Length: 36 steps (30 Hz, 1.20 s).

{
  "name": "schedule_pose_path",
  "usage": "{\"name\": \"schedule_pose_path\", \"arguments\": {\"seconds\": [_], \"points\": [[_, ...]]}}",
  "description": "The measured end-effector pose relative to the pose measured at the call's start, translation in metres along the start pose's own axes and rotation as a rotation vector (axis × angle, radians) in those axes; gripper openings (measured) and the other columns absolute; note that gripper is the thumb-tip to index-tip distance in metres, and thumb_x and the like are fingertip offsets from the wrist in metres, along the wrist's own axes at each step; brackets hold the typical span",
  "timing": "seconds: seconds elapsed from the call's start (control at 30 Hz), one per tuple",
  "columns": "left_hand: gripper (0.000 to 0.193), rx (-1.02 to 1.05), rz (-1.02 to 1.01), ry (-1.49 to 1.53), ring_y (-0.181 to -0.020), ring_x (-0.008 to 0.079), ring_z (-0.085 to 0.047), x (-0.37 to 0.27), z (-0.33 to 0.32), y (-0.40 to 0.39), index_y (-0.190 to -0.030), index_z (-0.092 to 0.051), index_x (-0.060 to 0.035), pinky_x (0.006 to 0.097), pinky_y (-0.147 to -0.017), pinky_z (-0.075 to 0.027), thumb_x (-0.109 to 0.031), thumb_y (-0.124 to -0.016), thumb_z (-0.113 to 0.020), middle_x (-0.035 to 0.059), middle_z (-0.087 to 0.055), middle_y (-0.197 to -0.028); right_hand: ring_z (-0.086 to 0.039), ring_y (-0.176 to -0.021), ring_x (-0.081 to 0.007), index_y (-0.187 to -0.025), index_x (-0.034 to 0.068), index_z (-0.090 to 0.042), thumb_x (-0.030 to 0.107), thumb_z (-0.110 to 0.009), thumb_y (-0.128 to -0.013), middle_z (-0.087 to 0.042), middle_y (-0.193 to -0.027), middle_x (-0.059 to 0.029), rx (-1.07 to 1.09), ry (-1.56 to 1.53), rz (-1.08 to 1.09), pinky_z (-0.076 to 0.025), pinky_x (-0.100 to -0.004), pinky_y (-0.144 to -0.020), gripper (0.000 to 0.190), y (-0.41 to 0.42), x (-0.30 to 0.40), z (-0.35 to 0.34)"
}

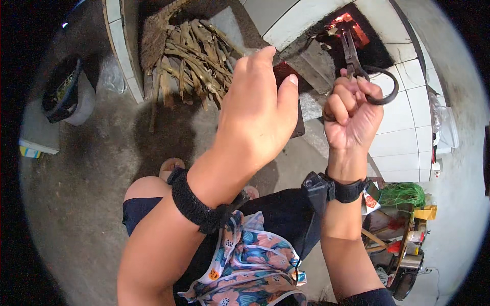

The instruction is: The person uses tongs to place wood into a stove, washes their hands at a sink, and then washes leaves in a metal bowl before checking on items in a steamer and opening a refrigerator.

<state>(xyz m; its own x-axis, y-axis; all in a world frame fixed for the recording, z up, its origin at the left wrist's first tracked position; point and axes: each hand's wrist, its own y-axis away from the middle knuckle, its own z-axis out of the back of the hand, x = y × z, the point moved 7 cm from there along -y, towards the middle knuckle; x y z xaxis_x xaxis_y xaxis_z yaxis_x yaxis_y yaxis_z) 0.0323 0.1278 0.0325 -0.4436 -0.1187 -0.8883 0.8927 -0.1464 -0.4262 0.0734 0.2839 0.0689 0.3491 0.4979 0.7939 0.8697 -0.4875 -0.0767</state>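
Note:
My right hand (352, 111) grips a pair of dark metal scissor-handled tongs (349, 48) by the ring handles. One ring loops out past my thumb, and the far end points into the glowing embers (346, 26) in the mouth of a white-tiled stove (398, 114). A thick piece of wood (316, 65) rests at that mouth, its end sticking out. My left hand (260, 99) is raised with its back toward me, thumb apart from the fingers; its palm is hidden, and I see nothing held. Below it, partly covered, is a dark box-like thing (299, 122).
A heap of cut branches (195, 57) lies on the floor left of the stove. Farther left stands a bucket lined with a black bag (63, 93), near a tiled partition (121, 49). A low shelf (402, 248) with green netting (404, 194) and containers is at the right.

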Motion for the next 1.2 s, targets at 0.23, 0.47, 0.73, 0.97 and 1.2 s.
{"name": "schedule_pose_path", "arguments": {"seconds": [0.23,0.47,0.73,0.97,1.2], "points": [[0.040,-0.060,-0.044,0.047,-0.083,0.0245,-0.055,-0.002,0.002,-0.001,-0.116,-0.043,0.0033,0.0313,-0.074,-0.045,-0.018,-0.084,-0.053,0.0195,-0.051,-0.108,-0.021,-0.040,-0.0047,-0.094,0.006,-0.050,0.012,-0.056,-0.074,-0.038,-0.061,0.0030,-0.016,0.015,-0.033,-0.016,-0.0194,-0.031,0.022,0.023,-0.024,0.002],[0.039,-0.039,-0.033,0.025,-0.084,0.0257,-0.055,-0.002,-0.005,-0.003,-0.114,-0.045,0.0041,0.0310,-0.074,-0.045,-0.019,-0.084,-0.053,0.0195,-0.052,-0.107,-0.018,-0.040,-0.0034,-0.121,0.001,-0.041,0.012,-0.051,-0.075,-0.037,-0.067,0.0010,0.016,0.007,-0.118,-0.016,-0.0178,-0.030,0.048,0.069,-0.008,0.010],[0.042,-0.019,-0.030,0.010,-0.085,0.0268,-0.056,-0.003,-0.016,-0.001,-0.115,-0.044,0.0044,0.0320,-0.074,-0.045,-0.022,-0.085,-0.051,0.0215,-0.051,-0.111,-0.019,-0.040,-0.0033,-0.120,-0.004,-0.041,0.013,-0.050,-0.077,-0.038,-0.070,-0.0005,0.049,-0.021,-0.093,-0.016,-0.0176,-0.031,0.047,0.070,0.008,0.016],[0.040,0.006,0.007,-0.001,-0.084,0.0274,-0.056,-0.001,-0.014,-0.002,-0.114,-0.046,0.0045,0.0320,-0.074,-0.045,-0.022,-0.084,-0.052,0.0216,-0.052,-0.109,-0.019,-0.040,-0.0034,-0.114,-0.004,-0.046,0.015,-0.051,-0.078,-0.038,-0.069,0.0006,0.090,-0.125,-0.086,-0.015,-0.0182,-0.031,0.042,0.060,0.004,0.017],[0.039,-0.027,-0.029,-0.035,-0.078,0.0263,-0.054,-0.005,-0.009,0.000,-0.113,-0.046,0.0041,0.0318,-0.072,-0.044,-0.020,-0.084,-0.052,0.0215,-0.052,-0.104,-0.021,-0.040,-0.0033,-0.095,-0.010,-0.048,0.011,-0.055,-0.075,-0.035,-0.062,0.0014,-0.045,0.088,-0.004,-0.016,-0.0178,-0.032,0.030,-0.005,0.002,0.033]]}}
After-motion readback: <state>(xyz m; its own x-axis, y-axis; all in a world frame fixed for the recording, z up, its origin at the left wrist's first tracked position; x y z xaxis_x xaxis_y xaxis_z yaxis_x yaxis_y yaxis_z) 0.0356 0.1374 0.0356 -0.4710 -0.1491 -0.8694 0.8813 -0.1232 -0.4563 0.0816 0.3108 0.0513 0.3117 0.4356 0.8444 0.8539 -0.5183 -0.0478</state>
